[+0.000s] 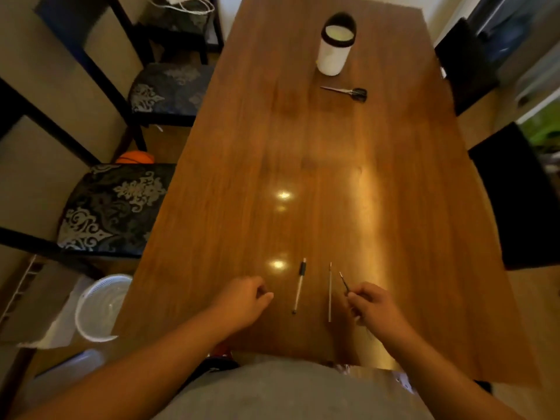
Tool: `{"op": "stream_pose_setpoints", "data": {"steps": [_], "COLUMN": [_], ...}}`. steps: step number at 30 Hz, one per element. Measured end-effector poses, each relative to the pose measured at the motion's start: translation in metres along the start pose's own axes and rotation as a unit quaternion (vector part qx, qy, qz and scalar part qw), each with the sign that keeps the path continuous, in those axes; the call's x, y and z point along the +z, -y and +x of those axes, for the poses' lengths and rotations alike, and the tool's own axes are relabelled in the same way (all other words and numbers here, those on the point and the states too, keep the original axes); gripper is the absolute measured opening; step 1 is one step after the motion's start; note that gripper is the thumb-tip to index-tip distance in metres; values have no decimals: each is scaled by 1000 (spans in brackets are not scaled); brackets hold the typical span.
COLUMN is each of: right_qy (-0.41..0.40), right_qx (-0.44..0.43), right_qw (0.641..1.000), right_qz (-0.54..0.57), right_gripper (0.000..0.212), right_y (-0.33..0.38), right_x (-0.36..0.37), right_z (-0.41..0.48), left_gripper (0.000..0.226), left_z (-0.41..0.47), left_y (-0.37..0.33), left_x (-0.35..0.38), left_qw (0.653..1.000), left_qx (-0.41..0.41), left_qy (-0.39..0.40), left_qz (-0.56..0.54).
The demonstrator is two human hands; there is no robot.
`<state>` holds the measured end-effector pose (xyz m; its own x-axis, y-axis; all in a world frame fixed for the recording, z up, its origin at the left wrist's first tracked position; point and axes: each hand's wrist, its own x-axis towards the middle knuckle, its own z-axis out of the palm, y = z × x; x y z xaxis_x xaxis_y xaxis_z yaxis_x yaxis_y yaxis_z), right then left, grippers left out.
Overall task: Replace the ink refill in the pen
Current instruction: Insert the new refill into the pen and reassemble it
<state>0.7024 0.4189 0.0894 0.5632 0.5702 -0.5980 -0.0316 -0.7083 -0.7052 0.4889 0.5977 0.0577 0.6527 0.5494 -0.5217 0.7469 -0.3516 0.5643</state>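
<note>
A white pen with a black grip lies on the wooden table near its front edge, pointing away from me. Just right of it lies a thin pale ink refill, parallel to the pen. My right hand is to the right of that refill and pinches a second thin, dark refill whose tip sticks up and to the left. My left hand rests on the table left of the pen, fingers curled with nothing in them.
A white cup with a black rim and black-handled scissors sit at the far end. Patterned chairs stand on the left, dark chairs on the right. A white basket sits on the floor at the left.
</note>
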Motion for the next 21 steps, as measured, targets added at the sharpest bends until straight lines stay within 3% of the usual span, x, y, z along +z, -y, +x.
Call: {"op": "stream_pose_setpoints", "data": {"steps": [10,17,21], "right_qy": [29,7,10], "right_qx": [-32,-44,-28], "right_qw": [998,997,994], "right_qz": [45,67,103], "right_gripper": [13,15,12], "right_y": [6,7,13], "right_x": [-80,-86,-79], "right_z": [50,56,52], "left_gripper": [40,14,14], "left_z": [54,60,57], "left_y": [-74,-66,-62], "left_x": [57,59,49], "left_qw": [989,987,993], "left_qx": [-92,-83,-66], "left_qy": [-100,-125,-99], "left_qz": [53,57,21]}}
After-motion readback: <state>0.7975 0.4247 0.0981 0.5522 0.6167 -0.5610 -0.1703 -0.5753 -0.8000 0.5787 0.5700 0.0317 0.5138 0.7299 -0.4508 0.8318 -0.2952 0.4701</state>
